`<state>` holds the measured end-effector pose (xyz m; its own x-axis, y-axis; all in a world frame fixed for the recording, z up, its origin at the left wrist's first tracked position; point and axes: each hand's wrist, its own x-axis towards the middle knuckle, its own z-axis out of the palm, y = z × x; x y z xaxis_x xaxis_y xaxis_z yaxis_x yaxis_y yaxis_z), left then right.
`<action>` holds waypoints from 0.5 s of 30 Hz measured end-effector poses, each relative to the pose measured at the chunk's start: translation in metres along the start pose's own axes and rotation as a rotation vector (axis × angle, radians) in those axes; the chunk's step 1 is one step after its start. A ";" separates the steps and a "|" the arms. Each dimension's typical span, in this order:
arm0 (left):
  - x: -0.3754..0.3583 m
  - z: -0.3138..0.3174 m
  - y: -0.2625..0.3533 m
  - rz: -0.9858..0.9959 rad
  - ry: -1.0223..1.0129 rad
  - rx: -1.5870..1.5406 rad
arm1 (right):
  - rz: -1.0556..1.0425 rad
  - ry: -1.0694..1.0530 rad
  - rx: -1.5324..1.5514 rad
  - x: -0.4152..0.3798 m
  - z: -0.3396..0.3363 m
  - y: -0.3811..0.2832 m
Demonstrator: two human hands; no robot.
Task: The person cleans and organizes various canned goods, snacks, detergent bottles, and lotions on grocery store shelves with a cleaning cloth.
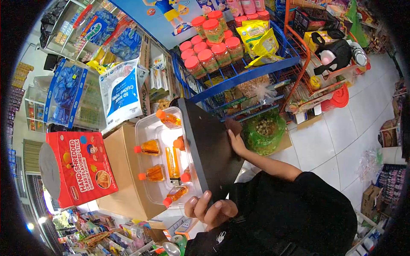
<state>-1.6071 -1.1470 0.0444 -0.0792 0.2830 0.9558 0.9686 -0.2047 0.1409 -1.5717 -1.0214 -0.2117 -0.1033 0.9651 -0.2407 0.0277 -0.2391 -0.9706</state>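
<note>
My left hand (pixel 211 210) is held up with its fingers loosely curled and apart, nothing visible between them. It is by the lower corner of a clear plastic tub (pixel 147 121) and a black panel (pixel 207 147). Inside the tub, several small orange bottles (pixel 150 147) with red-orange caps lie around a yellow-orange pack (pixel 172 164). My right hand (pixel 237 144) is bent at the panel's far edge, its fingers closed around a dark reddish-brown patch (pixel 233 125). I cannot tell what this patch is.
A red snack box (pixel 85 166) and a cardboard box (pixel 124 170) stand left of the tub. Beyond is a blue wire rack (pixel 252 77) with red-lidded jars (pixel 220 53) and yellow packets (pixel 258 40). A green bag (pixel 265 132) sits on the tiled floor (pixel 316 145) at right.
</note>
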 end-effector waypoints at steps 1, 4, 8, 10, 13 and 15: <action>0.001 0.000 0.001 -0.011 -0.004 0.005 | 0.007 -0.012 -0.049 -0.007 -0.004 0.022; 0.000 -0.009 0.002 -0.022 -0.110 0.013 | 0.250 -0.134 -0.182 -0.048 -0.029 0.012; 0.001 -0.007 0.003 -0.027 -0.112 0.022 | -0.019 -0.269 -0.335 -0.104 -0.047 0.000; 0.002 -0.009 0.003 -0.020 -0.116 0.020 | -0.314 -0.284 -0.297 -0.114 -0.056 -0.052; 0.000 -0.008 0.004 -0.030 -0.118 0.012 | -0.678 -0.339 0.136 -0.110 -0.049 -0.092; 0.001 -0.008 0.005 -0.035 -0.109 0.005 | -1.002 -0.301 0.189 -0.091 -0.038 -0.145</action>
<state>-1.6039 -1.1550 0.0477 -0.0869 0.3906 0.9165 0.9669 -0.1884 0.1720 -1.5283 -1.0701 -0.0494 -0.2357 0.6705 0.7035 -0.3588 0.6127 -0.7042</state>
